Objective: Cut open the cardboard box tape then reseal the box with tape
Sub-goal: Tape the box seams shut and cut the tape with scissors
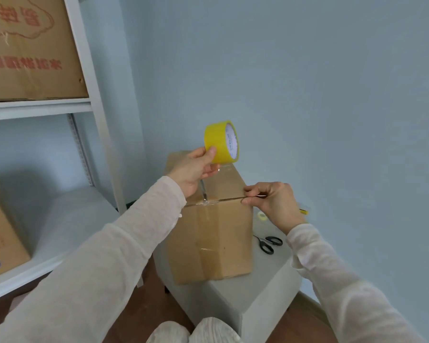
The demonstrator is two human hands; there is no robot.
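Currently the brown cardboard box (213,233) stands on a low grey table (233,303), close to the pale blue wall. Its top face runs lengthwise away from the viewer. A taped seam runs down the middle of the front face, in line with that axis.

The left hand (193,172) is raised above the near part of the box top and grasps the yellow roll of adhesive tape (221,142), thumb on the outer band. The roll stands on edge with its white core face turned to the right. A narrow, twisted strip of tape (203,191) runs from the roll down to the box's front top edge, where it sticks at the seam.

The right hand (270,201) is at the box's front right top corner, its curled fingers and thumb pinching the edge there.

Black-handled scissors (270,243) lie on the table just right of the box, with a small clear tape roll (261,216) beyond them. A white metal shelf (94,102) at left carries other cartons.
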